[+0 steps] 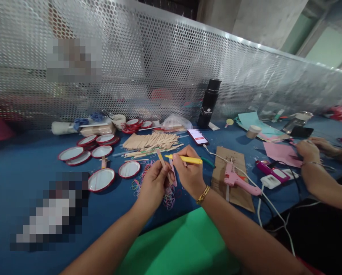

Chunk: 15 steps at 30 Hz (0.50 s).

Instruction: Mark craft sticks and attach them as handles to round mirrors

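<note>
Between the fingers of my left hand [157, 177] is a wooden craft stick [160, 157], its upper end pointing away from me. My right hand [186, 172] grips a yellow marker [191, 159], whose tip lies close to the stick's upper part; whether it touches I cannot tell. A pale pink strip [173, 173] shows between the two hands, partly hidden by fingers. Under and around my left hand lie many coloured rubber bands [168, 199]. Just beyond is a pile of craft sticks [148, 140]. Red-rimmed round lids [101, 179] lie to the left.
A pink glue gun [236, 178] rests on cardboard [248, 204] at right, with white cables nearby. Behind stand a phone [198, 136] and a black bottle [209, 105] before a perforated metal screen [171, 65]. Another person's hands [308, 151] work at far right, near pink paper [282, 153].
</note>
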Tool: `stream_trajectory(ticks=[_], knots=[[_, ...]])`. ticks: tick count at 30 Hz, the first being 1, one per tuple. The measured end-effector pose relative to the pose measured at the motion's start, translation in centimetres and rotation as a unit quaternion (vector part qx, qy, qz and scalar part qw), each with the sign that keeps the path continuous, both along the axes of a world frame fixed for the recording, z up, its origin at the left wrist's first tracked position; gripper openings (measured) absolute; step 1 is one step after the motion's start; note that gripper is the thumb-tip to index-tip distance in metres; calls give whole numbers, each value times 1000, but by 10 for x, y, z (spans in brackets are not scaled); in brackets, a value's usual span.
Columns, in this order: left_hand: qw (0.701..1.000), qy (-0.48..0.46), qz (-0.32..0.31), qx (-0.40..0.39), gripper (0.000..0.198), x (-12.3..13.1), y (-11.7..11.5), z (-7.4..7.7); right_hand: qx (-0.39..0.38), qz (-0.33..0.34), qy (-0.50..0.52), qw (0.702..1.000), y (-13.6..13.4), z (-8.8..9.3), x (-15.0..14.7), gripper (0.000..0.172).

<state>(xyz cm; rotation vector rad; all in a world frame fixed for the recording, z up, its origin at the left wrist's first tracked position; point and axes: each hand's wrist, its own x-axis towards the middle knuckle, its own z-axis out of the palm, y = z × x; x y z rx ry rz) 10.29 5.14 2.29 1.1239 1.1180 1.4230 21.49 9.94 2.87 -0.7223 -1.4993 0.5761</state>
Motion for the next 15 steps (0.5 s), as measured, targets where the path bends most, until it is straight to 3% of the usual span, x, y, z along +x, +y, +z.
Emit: stream_trajectory(ticks=[4,11,15], knots=[[1000,7,-2,0,37,1,1,-2,-33,33,4,999,-3,-3,-2,11],[1000,12,-5,7,33,-1,0,-1,3,-20,-26,999,0,0,1,24],[1000,4,-4,0,34,0,0,-1,-23,9,-3,1000,-2,-1,-1,24]])
